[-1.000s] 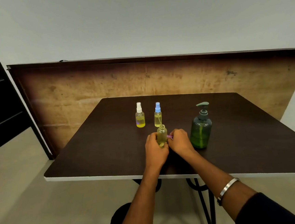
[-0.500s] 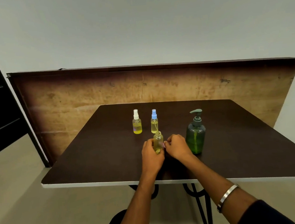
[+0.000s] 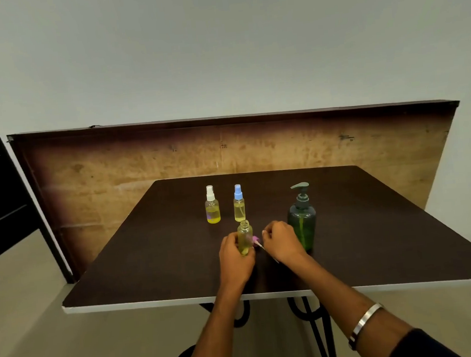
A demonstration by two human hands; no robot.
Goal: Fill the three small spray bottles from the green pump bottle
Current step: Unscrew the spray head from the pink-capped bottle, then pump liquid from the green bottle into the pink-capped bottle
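The dark counter (image 3: pixel 376 237) carries four bottles in all: one green pump bottle (image 3: pixel 302 225) and three small spray bottles. Taking the pump bottle as the landmark, it stands upright toward the right, pump head on, part filled with green liquid.

The right hand (image 3: pixel 282 241) lies just left of the pump bottle, apart from it, resting on the counter. Its grip is curled in a pinch on a purple sprayer cap (image 3: pixel 256 239), whose thin white tube runs down under the fingers toward the counter's near edge. A metal bangle (image 3: pixel 365 320) circles that wrist.

The left hand (image 3: pixel 235 256) sits further left of the pump bottle. Its grip is wrapped round the lower part of the open bottle (image 3: pixel 245 236), which stands upright on the counter with its neck bare and pale yellow liquid inside.

Beyond and left of the pump bottle stand the other two small bottles side by side, not touching, both capped and both holding yellow liquid: the blue-capped bottle (image 3: pixel 239 205) nearer the pump bottle, the white-capped bottle (image 3: pixel 212 206) further left. One cap is off; two are on.
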